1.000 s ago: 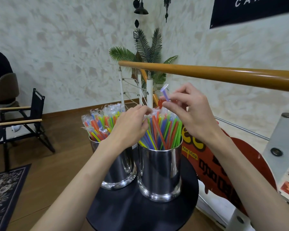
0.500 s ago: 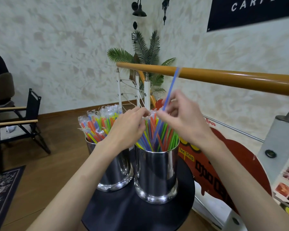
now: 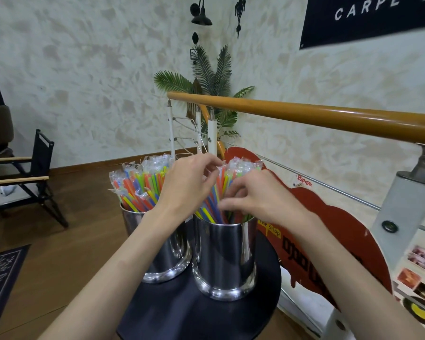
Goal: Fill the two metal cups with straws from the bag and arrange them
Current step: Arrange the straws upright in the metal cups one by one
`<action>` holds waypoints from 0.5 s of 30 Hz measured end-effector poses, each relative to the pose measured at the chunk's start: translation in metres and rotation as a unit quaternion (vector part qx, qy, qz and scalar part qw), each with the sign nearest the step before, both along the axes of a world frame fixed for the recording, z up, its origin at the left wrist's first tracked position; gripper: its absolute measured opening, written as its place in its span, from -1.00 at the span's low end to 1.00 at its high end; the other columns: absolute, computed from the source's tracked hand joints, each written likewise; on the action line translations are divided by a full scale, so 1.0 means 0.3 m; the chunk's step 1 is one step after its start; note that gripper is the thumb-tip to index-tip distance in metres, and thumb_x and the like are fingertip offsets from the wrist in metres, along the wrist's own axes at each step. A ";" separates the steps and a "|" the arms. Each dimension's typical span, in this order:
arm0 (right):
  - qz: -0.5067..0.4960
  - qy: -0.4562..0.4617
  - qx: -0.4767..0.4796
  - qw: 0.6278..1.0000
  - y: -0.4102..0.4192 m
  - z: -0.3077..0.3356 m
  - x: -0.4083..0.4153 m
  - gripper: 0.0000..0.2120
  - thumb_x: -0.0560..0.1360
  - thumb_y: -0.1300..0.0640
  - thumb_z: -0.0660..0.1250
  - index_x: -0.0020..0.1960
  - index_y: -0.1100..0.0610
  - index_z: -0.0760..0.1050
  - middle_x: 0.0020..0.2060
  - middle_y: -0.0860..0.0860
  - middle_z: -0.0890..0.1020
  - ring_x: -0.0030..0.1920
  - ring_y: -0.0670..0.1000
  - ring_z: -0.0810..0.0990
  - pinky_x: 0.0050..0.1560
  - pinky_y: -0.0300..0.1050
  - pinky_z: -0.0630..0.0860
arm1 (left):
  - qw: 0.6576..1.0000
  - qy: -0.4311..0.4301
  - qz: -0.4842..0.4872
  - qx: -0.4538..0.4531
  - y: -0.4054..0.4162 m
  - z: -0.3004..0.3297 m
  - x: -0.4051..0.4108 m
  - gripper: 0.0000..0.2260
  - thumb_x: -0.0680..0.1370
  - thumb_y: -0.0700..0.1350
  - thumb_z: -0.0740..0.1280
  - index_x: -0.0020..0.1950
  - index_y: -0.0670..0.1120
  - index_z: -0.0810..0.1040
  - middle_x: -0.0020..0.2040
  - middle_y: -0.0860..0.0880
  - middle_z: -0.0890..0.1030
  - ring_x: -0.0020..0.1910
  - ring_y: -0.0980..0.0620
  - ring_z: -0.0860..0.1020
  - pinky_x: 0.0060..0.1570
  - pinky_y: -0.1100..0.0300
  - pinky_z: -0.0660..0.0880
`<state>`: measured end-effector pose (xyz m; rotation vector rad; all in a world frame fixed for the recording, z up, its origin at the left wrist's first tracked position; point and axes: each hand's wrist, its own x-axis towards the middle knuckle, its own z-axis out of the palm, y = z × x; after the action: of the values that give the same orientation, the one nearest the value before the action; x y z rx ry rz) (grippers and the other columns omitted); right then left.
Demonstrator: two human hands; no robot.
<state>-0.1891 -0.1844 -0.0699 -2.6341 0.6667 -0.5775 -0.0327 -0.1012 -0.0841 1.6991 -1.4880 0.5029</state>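
Mottled plaster walls wrapped the corner, and a thick, glossy orange handrail [image 3: 329,116] cut across in front of me above white posts. Below it sat the round, matte black table [image 3: 182,312], smooth and dark. On that stood my two metal cups, both polished cylinders with flared bases: the left cup [image 3: 165,256] packed with bright straws [image 3: 140,187] in crinkly clear wrappers, the right cup [image 3: 225,261] just beside it, holding its own fan of straws [image 3: 231,175]. My left hand [image 3: 187,190] hovered between the two bundles, fingers curled, tips pinching at the wrapped straw tops in the right cup. My right hand [image 3: 260,200] dug into that same bundle from the other side, fingers bent and closed around a few thin plastic straws near the rim. Which exact straw each finger had, I couldn't tell.
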 end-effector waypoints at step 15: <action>-0.042 -0.005 0.156 0.987 -0.189 0.002 -0.078 -0.60 0.43 0.03 0.59 0.22 0.06 0.61 -0.02 -0.06 0.72 -0.03 -0.06 0.68 -0.12 -0.10 0.61 | 0.992 0.005 0.050 0.118 0.001 -0.010 -0.031 -0.77 0.58 0.07 0.37 0.22 0.09 0.58 0.24 0.04 0.53 0.23 0.02 0.49 0.25 -0.02 0.44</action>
<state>-0.2126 -0.2412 -0.0692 -2.3210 0.7970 -0.4657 -0.0418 -0.1010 -0.0871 1.9654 -1.5079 0.3819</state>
